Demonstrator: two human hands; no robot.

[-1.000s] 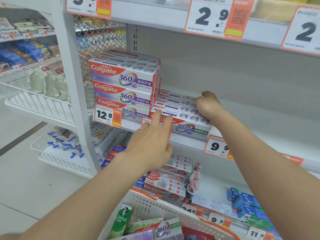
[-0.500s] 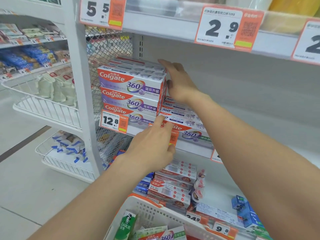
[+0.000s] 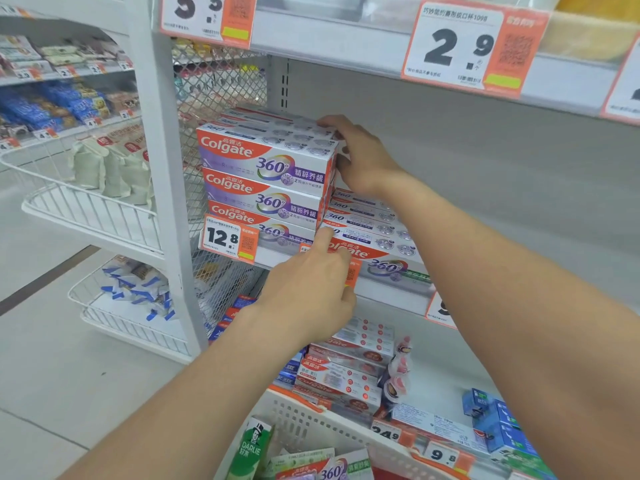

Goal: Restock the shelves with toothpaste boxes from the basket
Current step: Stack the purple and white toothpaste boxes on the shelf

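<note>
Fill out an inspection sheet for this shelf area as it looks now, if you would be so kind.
Surface: white shelf with a price strip along its front.
Job's things: tall stack of purple Colgate boxes, three high; low row of Colgate boxes beside it on the right; white basket below, holding more boxes.
Clutter: nothing seen.
Hands: left hand touches the low row's front box with straight fingers; right hand grips the tall stack's top right end.
Cables: nothing seen.
Surroundings: 12.8 price tag; lower shelf with more toothpaste; wire racks at left.
</note>
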